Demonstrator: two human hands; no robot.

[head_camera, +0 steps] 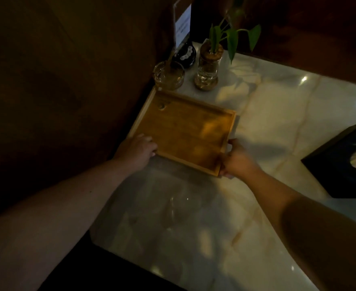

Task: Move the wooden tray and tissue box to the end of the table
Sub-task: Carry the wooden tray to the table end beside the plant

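Note:
An empty wooden tray (pixel 185 131) lies flat on the white marble table (pixel 194 217), close against the dark wall at the table's far left. My left hand (pixel 138 150) grips the tray's near left corner. My right hand (pixel 235 159) holds the near right corner, thumb on the rim. A dark tissue box (pixel 340 164) with a pale tissue showing in its slot stands at the right edge of the view, well apart from both hands.
Just beyond the tray stand a round glass dish (pixel 168 75), a glass bottle with a green plant (pixel 208 68), a small black round object (pixel 184 55) and an upright sign card (pixel 182 24). The dark wall (pixel 68 80) borders the table's left side.

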